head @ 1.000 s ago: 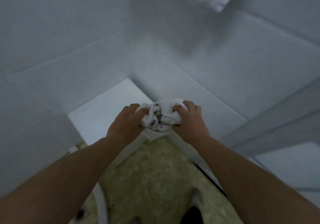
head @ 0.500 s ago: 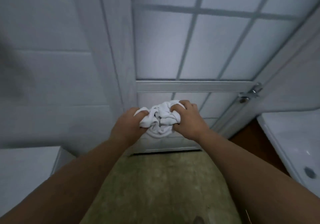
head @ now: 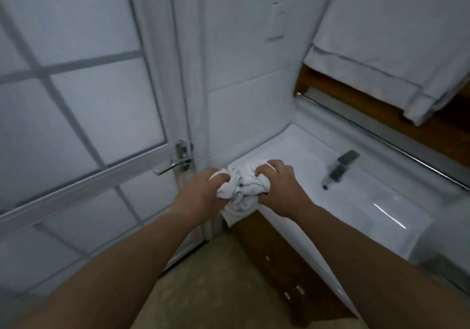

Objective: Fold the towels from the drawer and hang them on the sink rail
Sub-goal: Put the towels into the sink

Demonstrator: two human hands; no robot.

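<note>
Leftward, a white paned door [head: 84, 100] fills the view, with the white sink counter [head: 292, 150] to its right. A large white towel [head: 394, 36] hangs above the counter's back edge, over a metal rail [head: 381, 140]. Both of the person's hands grip one crumpled white towel [head: 241, 189] at the counter's left end, by its front edge: the left hand [head: 201, 194] and the right hand [head: 279, 183] have their fingers curled into the cloth. A grey faucet [head: 340, 168] stands mid-counter, and a lever handle [head: 173, 167] sits on the door.
</note>
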